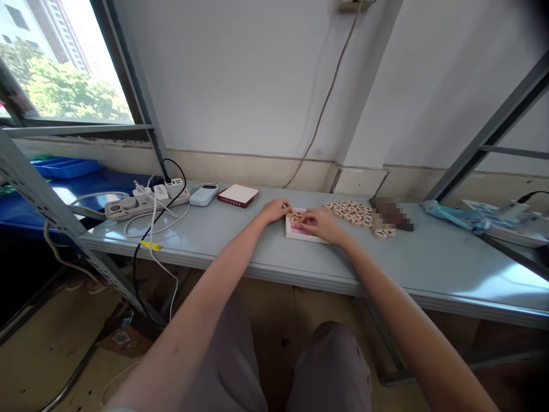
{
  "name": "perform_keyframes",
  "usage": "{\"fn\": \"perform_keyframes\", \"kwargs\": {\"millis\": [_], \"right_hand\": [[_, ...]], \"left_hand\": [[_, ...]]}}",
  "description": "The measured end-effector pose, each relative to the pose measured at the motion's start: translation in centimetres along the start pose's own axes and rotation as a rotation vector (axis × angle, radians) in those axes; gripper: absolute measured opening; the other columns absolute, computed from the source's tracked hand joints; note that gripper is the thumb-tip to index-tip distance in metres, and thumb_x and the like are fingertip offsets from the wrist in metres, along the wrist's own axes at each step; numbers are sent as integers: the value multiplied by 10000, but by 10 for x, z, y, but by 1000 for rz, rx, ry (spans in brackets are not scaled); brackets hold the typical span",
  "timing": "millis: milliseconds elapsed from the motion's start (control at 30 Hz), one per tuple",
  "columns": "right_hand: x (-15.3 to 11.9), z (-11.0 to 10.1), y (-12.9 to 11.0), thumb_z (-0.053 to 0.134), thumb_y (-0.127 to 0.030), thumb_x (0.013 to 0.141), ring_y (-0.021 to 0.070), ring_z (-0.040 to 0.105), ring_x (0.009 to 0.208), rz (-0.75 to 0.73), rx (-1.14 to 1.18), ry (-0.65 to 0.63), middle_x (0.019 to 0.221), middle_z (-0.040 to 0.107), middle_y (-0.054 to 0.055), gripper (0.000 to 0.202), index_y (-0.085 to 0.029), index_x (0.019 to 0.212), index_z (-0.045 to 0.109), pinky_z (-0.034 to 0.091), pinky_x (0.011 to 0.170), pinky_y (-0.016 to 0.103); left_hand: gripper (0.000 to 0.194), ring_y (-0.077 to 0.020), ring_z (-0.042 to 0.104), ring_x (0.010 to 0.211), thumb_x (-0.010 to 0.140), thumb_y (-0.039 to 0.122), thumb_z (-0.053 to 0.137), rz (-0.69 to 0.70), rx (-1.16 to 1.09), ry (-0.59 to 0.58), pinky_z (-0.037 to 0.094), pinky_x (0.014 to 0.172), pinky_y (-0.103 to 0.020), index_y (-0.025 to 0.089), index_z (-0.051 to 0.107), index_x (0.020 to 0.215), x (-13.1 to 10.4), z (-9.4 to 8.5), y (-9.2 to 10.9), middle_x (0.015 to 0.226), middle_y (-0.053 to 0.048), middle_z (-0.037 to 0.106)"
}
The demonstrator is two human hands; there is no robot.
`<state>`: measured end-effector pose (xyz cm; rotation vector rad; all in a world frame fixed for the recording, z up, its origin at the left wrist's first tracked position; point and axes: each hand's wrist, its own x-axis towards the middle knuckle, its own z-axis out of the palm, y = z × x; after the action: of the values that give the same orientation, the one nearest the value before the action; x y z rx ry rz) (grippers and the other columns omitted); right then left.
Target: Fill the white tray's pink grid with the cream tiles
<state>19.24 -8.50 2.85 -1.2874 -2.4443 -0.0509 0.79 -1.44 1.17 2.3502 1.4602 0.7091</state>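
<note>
The step in hand seems to be arranging round pieces [295, 219] in the white box [306, 237]; the next move probably calls for careful fingertip placing. The left hand [275, 211] is half curled at its far left corner, the right hand [321, 222] bent over it, fingers nearly together; what either grips, I cannot tell. Loose pieces [355, 213] limit the far right; the table [274, 249] gives room left and near

Daylight is streaming through a window [96, 57] on the left, where green trees [64, 88] and a pale building [36, 28] are showing. A white wall [240, 74] is rising above a cream skirting [240, 169], and a grey table [278, 252] is standing before it, its surface gleaming at the right. Beneath, a tan floor [313, 303] is spreading.
</note>
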Motion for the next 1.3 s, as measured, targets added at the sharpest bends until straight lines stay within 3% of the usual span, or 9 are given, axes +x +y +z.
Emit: {"fn": "perform_keyframes", "kwargs": {"millis": [133,267,433,567,700,900,1133,1233,1300], "right_hand": [[-1,-2,-5,405,-462,849,215,525,1022,-28,92,-57,1116,628,5,347,-289,996,667,352,866,350],[2,-2,3,384,-403,859,192,580,893,64,138,32,1030,666,25,355,-239,949,686,401,775,300],[-4,-1,28,408,-274,824,272,535,959,398,-265,284,990,666,90,305,-192,935,680,311,852,449],[-17,3,43,412,-153,780,331,469,1047,532,-497,194,1122,598,167,314,-120,968,661,277,846,513],[-18,2,46,388,-156,809,302,455,1094,476,-452,131,1210,559,117,311,-166,958,661,306,830,454],[-10,-4,41,475,-293,802,255,565,881,554,-355,108,874,672,101,225,-191,866,665,302,781,394],[-12,-8,42,502,-321,802,270,570,895,501,-238,305,904,681,99,245,-188,942,652,299,819,437],[-8,-10,35,528,-375,778,235,583,841,380,27,381,937,676,86,266,-191,931,645,360,793,393],[-4,-8,28,552,-387,757,203,589,822,213,239,286,951,671,59,273,-204,941,638,404,757,342]], "left_hand": [[339,-193,572,902,790,433,465,-25,-11,-35,420,777,-268,203,627,978,0,-1,1,985,-42,653],[411,-186,579,859,782,522,442,-39,-56,-76,416,745,-258,214,622,984,-1,-4,3,980,-32,649],[556,-203,574,887,682,609,529,-26,-54,-117,414,722,-251,194,591,1047,-4,-8,3,1020,-54,629],[634,-209,566,925,649,635,546,-23,-80,-131,416,720,-252,192,555,1103,-6,-9,1,1089,-69,598],[567,-213,564,926,677,584,545,-15,-67,-146,413,723,-259,197,558,1091,-6,-9,2,1080,-70,605],[514,-214,548,970,733,570,470,-30,19,-122,407,765,-269,216,546,1098,-5,-8,5,1107,-56,598],[494,-211,562,939,735,585,461,-37,60,-117,419,735,-271,237,558,1071,-8,-9,9,1064,-39,613],[490,-206,572,916,737,580,462,-52,57,-122,422,726,-268,243,553,1081,-9,-9,10,1034,-32,623],[492,-205,576,905,735,575,465,-54,58,-122,423,720,-269,243,550,1088,-9,-9,11,1023,-29,627]]}}
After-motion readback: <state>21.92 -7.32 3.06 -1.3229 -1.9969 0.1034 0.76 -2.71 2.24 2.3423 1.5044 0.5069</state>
